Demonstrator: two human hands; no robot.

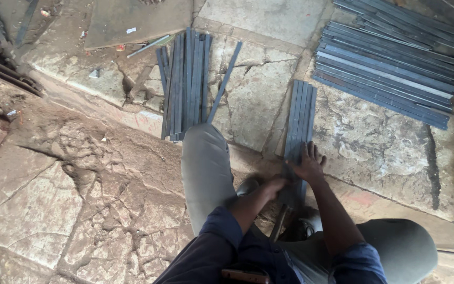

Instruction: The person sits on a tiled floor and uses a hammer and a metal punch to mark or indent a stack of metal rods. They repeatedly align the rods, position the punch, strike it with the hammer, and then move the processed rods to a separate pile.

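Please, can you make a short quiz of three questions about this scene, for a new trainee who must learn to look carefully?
1. True or false: the right hand lies flat on the near end of the small stack of flat metal strips.
2. Which is the largest group of strips? A) the pile at upper right B) the bundle beyond the left knee C) the small stack under the right hand
3. Fill in: the left hand is at the ___ end of the small stack, close to the right hand.

Key: 1 true; 2 A; 3 near
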